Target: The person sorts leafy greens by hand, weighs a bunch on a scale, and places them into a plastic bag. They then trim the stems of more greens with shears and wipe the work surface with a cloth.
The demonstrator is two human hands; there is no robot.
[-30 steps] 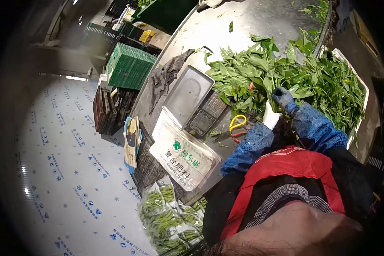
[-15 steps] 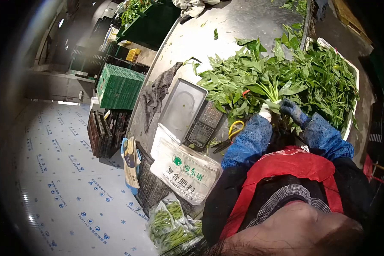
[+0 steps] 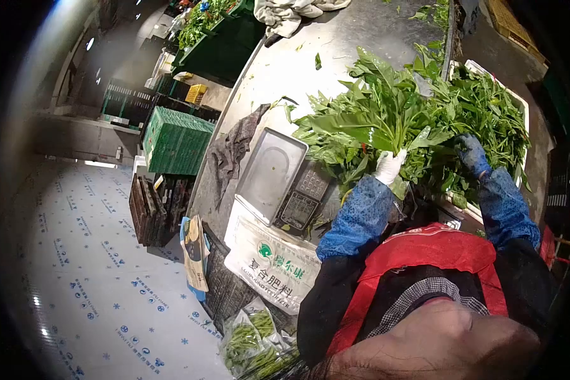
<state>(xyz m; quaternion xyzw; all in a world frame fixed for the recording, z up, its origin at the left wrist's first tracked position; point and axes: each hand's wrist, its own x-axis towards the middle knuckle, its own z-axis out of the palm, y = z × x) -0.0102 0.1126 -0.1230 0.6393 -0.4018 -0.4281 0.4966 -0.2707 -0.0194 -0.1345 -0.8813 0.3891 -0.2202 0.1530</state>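
My left hand (image 3: 389, 166), in a white glove, is closed around the stems of a bunch of leafy greens (image 3: 394, 130), whose leaves fan out away from me. My right hand (image 3: 471, 154), in a blue glove, is among the loose leafy greens (image 3: 497, 120) at the right. Its fingers look curled on leaves, partly hidden by them. More cut greens (image 3: 326, 130) lie heaped on the metal table behind the bunch. A yellow-handled tool (image 3: 344, 197) is mostly hidden behind my left sleeve.
Left of the greens are a scale with a grey tray (image 3: 272, 171) and keypad (image 3: 301, 206), a dark cloth (image 3: 234, 145) and a white fertilizer sack (image 3: 269, 256). Bagged green vegetables (image 3: 256, 342) lie nearer me. A white crate (image 3: 524, 114) edges the right side. Green crates (image 3: 178, 140) stand beyond the table.
My right hand has left the stems of the bunch and moved right into the loose greens. My left hand has shifted slightly left, still holding the bunch, and its sleeve now covers most of the yellow-handled tool.
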